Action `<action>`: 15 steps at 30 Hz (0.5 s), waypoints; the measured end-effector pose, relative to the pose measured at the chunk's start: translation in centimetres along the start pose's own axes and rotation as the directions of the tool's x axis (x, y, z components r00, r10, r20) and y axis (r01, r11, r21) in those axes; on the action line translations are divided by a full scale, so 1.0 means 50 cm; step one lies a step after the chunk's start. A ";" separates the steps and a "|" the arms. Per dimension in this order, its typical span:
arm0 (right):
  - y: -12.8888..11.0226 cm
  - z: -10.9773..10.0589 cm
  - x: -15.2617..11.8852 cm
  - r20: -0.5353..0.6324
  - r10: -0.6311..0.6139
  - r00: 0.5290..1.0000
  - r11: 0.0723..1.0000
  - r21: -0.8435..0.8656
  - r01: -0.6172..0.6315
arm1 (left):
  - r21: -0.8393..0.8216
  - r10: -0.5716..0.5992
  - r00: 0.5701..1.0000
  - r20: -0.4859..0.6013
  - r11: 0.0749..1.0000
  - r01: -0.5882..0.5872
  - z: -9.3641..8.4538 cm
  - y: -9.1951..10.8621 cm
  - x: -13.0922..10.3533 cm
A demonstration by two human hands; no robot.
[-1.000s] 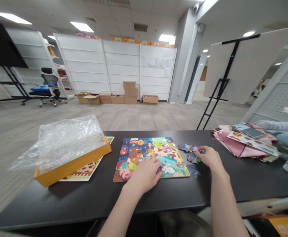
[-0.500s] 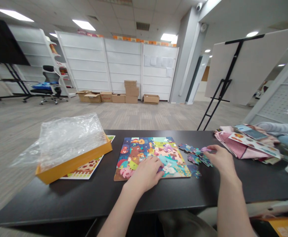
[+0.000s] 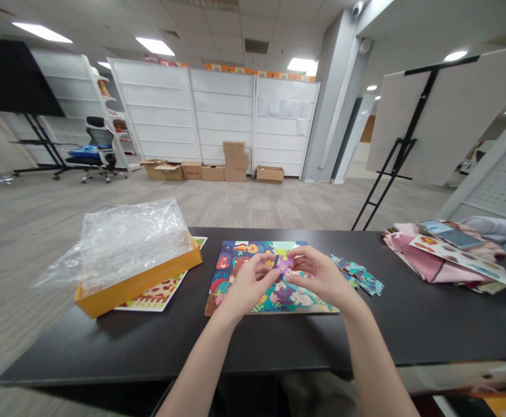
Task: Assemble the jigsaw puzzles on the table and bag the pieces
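Observation:
A purple jigsaw puzzle piece (image 3: 285, 264) is raised just above the colourful animal puzzle board (image 3: 220, 277). On its left side, my left hand (image 3: 250, 285) pinches it between thumb and fingers. My right hand (image 3: 318, 274) grips the same piece from the right, its fingers curled. Both hands cover the middle of the board, so part of the picture is hidden. Right of the board, a pile of loose puzzle pieces (image 3: 363, 280) lies on the black table, partly behind my right hand.
At the left, a yellow box (image 3: 140, 279) with clear plastic wrap (image 3: 127, 243) rests on a giraffe-patterned card (image 3: 160, 294). Folded pink cloths (image 3: 403, 255), a sticker sheet (image 3: 457, 259) and a phone (image 3: 450, 234) lie at the right of the black table (image 3: 279, 347).
My right hand has moved left from the loose pieces to over the board, bringing the purple piece. My left hand has lifted and now meets it there. The view has shifted slightly.

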State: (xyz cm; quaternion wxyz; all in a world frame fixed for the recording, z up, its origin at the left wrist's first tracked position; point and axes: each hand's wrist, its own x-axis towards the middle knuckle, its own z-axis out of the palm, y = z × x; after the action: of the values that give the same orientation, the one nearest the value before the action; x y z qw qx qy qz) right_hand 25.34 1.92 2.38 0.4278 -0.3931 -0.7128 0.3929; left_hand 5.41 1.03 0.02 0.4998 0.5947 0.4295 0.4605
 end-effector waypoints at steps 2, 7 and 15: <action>0.006 0.013 0.004 0.028 -0.014 1.000 1.000 0.011 0.013 | -0.023 0.010 1.000 -0.014 1.000 -0.010 -0.010 0.000 0.002; 0.024 0.018 0.010 0.056 0.054 0.997 0.996 0.071 -0.058 | 0.021 0.091 0.996 -0.006 0.996 -0.090 -0.031 -0.001 0.002; 0.035 0.028 0.012 0.212 0.063 0.975 0.998 -0.003 -0.064 | -0.023 0.035 0.999 -0.016 0.999 -0.036 -0.019 -0.001 -0.001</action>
State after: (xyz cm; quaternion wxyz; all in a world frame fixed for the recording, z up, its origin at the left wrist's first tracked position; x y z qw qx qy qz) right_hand 24.24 2.82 0.54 0.3373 -0.3707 -0.7407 0.4474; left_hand 4.48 1.19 0.04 0.4951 0.5927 0.4172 0.4790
